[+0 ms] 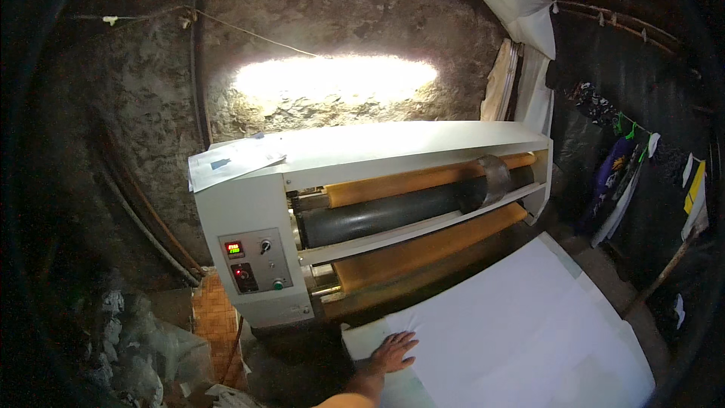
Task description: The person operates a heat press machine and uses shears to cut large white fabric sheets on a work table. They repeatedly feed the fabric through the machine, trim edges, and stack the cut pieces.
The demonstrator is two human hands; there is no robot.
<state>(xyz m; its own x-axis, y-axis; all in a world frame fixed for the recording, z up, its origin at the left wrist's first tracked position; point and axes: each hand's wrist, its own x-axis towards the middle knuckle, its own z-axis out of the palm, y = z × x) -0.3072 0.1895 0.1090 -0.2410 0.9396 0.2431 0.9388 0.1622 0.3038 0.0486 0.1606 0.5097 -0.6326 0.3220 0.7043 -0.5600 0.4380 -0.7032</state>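
One left hand (393, 352), palm down with fingers loosely spread, rests at the left edge of a large white sheet (498, 317) extending to its right. Just beyond the hand, a pale machine (249, 196) holds orange-brown rollers (423, 245) and a dark drum (377, 219). Farther off, fabrics (623, 170) hang to the hand's right; behind the machine rises a rough wall (340, 15).
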